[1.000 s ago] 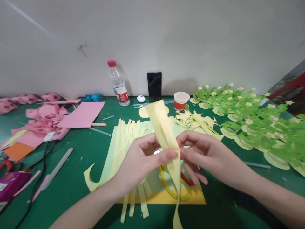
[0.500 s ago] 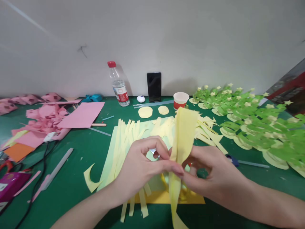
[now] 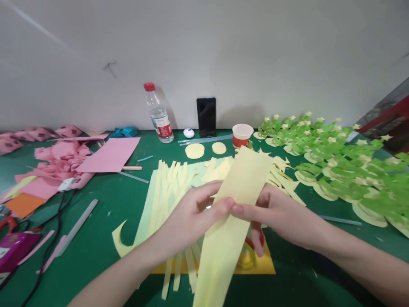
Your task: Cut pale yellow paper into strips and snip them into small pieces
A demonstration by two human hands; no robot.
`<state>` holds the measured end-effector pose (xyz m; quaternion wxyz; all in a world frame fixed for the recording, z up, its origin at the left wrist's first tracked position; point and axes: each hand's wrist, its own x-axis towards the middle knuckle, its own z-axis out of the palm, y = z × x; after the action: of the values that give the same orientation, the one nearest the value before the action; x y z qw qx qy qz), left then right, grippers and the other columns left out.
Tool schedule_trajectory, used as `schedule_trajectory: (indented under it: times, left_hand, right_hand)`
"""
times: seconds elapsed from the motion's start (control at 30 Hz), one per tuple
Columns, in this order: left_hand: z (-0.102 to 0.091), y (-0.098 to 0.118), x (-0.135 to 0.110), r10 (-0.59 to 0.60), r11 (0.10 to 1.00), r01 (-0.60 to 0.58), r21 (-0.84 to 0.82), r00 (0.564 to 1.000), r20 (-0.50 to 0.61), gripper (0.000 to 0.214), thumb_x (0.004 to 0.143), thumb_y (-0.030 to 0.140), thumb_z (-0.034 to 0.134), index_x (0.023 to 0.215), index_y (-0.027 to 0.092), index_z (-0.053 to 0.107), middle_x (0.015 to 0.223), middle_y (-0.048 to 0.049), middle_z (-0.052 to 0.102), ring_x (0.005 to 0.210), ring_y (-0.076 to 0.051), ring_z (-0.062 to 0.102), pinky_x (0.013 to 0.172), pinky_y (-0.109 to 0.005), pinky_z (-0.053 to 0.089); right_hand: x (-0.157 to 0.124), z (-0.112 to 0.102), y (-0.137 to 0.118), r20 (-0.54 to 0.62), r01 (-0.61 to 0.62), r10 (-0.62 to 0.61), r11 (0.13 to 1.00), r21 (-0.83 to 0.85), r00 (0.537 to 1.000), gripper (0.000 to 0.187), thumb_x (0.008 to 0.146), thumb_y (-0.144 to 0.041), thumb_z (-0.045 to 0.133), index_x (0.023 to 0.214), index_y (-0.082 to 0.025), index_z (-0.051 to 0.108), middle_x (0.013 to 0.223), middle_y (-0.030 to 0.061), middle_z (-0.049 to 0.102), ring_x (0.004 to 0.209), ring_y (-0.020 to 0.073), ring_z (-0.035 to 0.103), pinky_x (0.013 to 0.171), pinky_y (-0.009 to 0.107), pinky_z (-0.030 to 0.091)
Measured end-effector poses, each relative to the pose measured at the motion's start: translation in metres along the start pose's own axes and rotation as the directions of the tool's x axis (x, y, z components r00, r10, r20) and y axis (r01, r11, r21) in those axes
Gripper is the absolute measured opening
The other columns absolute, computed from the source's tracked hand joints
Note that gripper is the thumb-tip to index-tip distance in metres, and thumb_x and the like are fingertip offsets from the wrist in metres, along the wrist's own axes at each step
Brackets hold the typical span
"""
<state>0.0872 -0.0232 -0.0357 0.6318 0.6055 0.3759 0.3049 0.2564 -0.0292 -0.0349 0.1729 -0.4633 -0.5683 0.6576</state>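
Observation:
A wide pale yellow paper strip slants between my hands, its lower end running off the bottom of the view. My left hand pinches its left side, thumb on top and fingers behind. From the right, my right hand grips the same strip, the two thumb tips almost meeting. Beneath the right hand a red and yellow loop shows, perhaps scissor handles; the strip and fingers hide the rest. Narrow yellow paper strips lie on a pale green sheet under my hands, over an orange-yellow sheet.
At the back stand a water bottle, a black phone and a paper cup, near two yellow paper discs. Rows of green paper trees fill the right. Pink paper and a black cable lie left.
The strip was folded and edge-on; now it is opened flatter, its broad face towards me and tilted right at the top. Both hands have shifted slightly around it.

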Motion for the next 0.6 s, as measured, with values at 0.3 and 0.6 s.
schedule_trajectory:
  times: [0.3, 0.6]
  left_hand:
    - [-0.005, 0.003, -0.004, -0.185, 0.953, 0.155, 0.262, 0.978, 0.097, 0.031, 0.082, 0.032, 0.055, 0.054, 0.017, 0.058, 0.050, 0.0050, 0.038, 0.045, -0.007, 0.026, 0.039, -0.019, 0.021]
    - [-0.035, 0.012, -0.001, -0.224, 0.863, 0.121, 0.491, 0.962, 0.156, 0.025, 0.073, 0.033, 0.063, 0.054, 0.017, 0.061, 0.053, 0.0038, 0.042, 0.047, -0.009, 0.031, 0.039, -0.018, 0.022]
  right_hand:
    - [-0.005, -0.015, -0.001, -0.239, 0.194, -0.173, 0.978, 0.071, 0.956, 0.027, 0.070, -0.041, 0.068, 0.063, -0.015, 0.062, 0.052, -0.0008, 0.061, 0.039, 0.0086, 0.053, 0.036, 0.019, 0.041]
    - [-0.020, -0.052, -0.014, -0.288, 0.230, -0.208, 0.972, 0.047, 0.935, 0.015, 0.067, -0.024, 0.072, 0.056, -0.016, 0.066, 0.053, 0.0001, 0.059, 0.041, 0.0083, 0.055, 0.033, 0.015, 0.041]
